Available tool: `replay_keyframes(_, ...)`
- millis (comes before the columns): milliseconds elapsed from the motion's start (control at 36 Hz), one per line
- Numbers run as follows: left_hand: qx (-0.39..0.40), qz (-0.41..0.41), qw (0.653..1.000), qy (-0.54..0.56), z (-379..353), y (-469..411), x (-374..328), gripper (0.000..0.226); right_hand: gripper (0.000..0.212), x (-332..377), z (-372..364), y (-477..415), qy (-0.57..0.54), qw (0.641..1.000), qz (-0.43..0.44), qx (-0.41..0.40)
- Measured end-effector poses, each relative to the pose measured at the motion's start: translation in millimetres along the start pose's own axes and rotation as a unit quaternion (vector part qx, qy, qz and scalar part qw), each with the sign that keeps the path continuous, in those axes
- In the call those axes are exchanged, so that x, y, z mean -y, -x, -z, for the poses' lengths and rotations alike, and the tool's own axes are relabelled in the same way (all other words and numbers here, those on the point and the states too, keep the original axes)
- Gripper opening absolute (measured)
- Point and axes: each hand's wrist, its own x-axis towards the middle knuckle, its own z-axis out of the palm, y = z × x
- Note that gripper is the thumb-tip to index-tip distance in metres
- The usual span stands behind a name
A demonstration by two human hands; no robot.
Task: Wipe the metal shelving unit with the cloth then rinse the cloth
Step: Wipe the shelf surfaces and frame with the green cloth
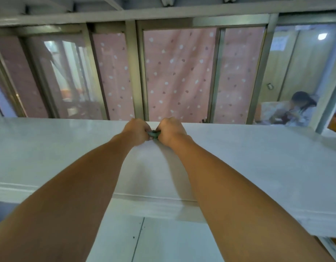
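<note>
Both my arms reach far forward over the pale top panel of the metal shelving unit (248,157). My left hand (137,130) and my right hand (171,132) are side by side near the panel's far edge, fingers curled. Between them shows a small bunched piece of dark green cloth (154,134), gripped by both hands and pressed on the panel. Most of the cloth is hidden inside the fists.
Beyond the panel's far edge stands a window with metal frames (134,72) and a pink dotted curtain (178,72). A person (301,108) sits at the far right behind the glass. The panel's front lip (154,205) runs beneath my forearms.
</note>
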Motion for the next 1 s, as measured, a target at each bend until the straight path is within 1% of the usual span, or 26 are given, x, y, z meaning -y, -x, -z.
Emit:
replay_keyframes(111, -0.004, 0.004, 1.000, -0.001, 4, 22, -5, 0.020, 0.030, 1, 7, 21, -0.004, 1.000, 0.006, -0.002)
replay_keyframes(250, 0.002, -0.023, 1.000, -0.009, 12, 48, -10, 0.018, 0.028, 10, 15, 49, -0.009, 1.000, -0.003, 0.005)
replay_keyframes(361, 0.010, -0.020, 1.000, 0.011, 16, 68, -9, 0.015, 0.030, 19, 20, 69, -0.002, 1.000, -0.014, 0.000)
replay_keyframes(611, 0.018, -0.032, 0.998, 0.042, 34, 122, 4, 0.019, 0.026, 58, 26, 118, 0.031, 0.999, -0.035, -0.013)
replay_keyframes(778, 0.015, -0.064, 0.996, 0.067, 44, 159, 12, 0.017, 0.030, 78, 27, 155, 0.035, 0.998, -0.041, -0.020)
replay_keyframes(1000, 0.025, -0.105, 0.992, 0.069, 52, 200, -4, 0.016, 0.033, 83, 46, 197, 0.047, 0.996, -0.081, -0.008)
